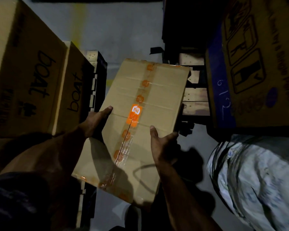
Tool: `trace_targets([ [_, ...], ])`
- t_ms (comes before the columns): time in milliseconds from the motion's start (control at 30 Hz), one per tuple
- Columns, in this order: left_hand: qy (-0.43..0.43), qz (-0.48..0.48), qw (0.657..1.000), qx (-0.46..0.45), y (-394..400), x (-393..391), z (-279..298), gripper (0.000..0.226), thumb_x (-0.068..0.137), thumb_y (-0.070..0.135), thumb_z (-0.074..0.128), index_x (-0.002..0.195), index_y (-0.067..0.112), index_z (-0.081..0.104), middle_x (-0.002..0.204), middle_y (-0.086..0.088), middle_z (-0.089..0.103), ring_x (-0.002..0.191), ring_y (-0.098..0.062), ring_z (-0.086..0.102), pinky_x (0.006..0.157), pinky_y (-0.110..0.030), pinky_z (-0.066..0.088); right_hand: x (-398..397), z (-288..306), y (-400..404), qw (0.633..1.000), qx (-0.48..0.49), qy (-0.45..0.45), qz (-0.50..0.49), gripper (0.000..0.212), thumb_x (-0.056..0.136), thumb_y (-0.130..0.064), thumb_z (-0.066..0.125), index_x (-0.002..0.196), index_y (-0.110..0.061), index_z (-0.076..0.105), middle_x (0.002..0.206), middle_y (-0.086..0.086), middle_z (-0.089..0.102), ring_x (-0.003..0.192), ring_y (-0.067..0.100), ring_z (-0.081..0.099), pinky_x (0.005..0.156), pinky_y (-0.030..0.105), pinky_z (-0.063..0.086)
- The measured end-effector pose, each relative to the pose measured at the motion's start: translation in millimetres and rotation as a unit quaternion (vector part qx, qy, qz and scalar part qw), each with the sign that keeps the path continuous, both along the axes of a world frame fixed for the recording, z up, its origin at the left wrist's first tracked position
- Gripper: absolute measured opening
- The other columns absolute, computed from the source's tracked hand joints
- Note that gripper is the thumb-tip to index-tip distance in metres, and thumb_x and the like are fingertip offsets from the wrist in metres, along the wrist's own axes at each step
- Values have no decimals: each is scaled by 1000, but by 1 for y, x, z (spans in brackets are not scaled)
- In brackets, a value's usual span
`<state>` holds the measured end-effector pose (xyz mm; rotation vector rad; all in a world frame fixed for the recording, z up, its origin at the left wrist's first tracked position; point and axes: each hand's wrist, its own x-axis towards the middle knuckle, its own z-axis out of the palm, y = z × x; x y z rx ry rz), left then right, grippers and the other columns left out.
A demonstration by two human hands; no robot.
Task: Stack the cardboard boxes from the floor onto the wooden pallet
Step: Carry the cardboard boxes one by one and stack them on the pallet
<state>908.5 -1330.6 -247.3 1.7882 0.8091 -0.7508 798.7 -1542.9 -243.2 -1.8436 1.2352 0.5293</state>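
Observation:
I hold a flat cardboard box (pixel 150 100) sealed with orange-printed tape, lifted in front of me above the floor. My left hand (pixel 97 121) grips its left edge, thumb on top, fingers hidden beneath. My right hand (pixel 162 145) grips the right edge the same way. A second cardboard box (pixel 123 182) with the same tape lies below it, nearer to me. To the left, two "boat" boxes (pixel 32 77) stand on a wooden pallet (pixel 94 77).
At the right a large printed carton (pixel 260 64) stands on another pallet (pixel 195 104). A white woven sack (pixel 250 177) lies at lower right. Grey floor (pixel 120 30) shows between the two pallets. The scene is dim.

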Motion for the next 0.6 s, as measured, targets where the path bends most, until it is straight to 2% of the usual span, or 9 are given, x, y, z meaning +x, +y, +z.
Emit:
trace_targets([
  [133,-28,16,998,45,16,-32,32,70,85,57,69,127,1,61,113,-9,64,94,-27,61,84,-35,48,-23,48,6,996,-85,-19,27,92,78,-76,56,134,-5,41,132,20,58,122,40,53,97,46,46],
  [300,-53,32,997,52,41,-92,79,89,77,70,68,132,0,57,129,-15,61,111,-36,59,100,-48,49,-64,101,17,990,-107,-58,76,90,78,-77,54,131,-4,44,123,19,63,114,39,56,91,46,50],
  [400,-80,28,993,81,58,-135,111,118,61,85,64,142,-1,48,144,-19,52,127,-40,51,108,-51,43,-102,132,27,987,-107,-87,81,85,79,-74,57,130,-7,44,125,16,61,115,38,55,89,43,49],
  [533,-124,7,987,104,80,-202,159,132,50,94,58,143,2,46,146,-19,49,130,-41,49,108,-55,42,-166,176,42,984,-99,-121,90,86,81,-73,57,132,-6,42,127,17,60,117,38,55,86,40,46],
  [600,-141,0,983,117,88,-239,190,130,52,95,55,144,3,47,146,-19,50,129,-41,49,107,-54,43,-201,203,50,982,-97,-132,89,86,81,-72,57,134,-7,41,127,17,60,117,38,56,86,40,46],
])
